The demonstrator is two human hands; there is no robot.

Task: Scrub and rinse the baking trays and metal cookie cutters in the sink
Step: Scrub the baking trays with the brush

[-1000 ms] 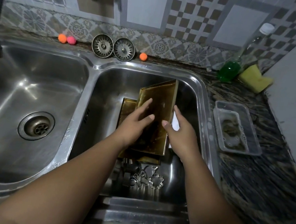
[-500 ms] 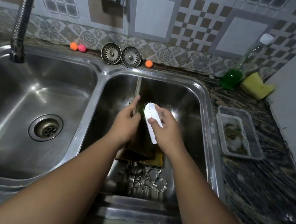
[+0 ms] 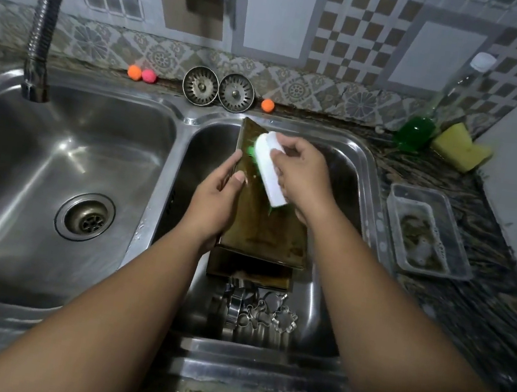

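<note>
The right hand (image 3: 300, 175) curls its fingers round a white scrub brush (image 3: 269, 169) and presses its green bristles onto a baking tray (image 3: 262, 226). The left hand (image 3: 216, 199) grips that tray's left edge, holding it tilted in the right sink basin (image 3: 359, 184). Below the wrists lie a second tray (image 3: 249, 273), then metal cookie cutters (image 3: 266, 313).

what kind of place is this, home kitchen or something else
Most likely a home kitchen: a double-bowl steel sink set in a dark stone counter, patterned wall tiles behind it, and a bottle of green liquid, likely dish soap.
</note>
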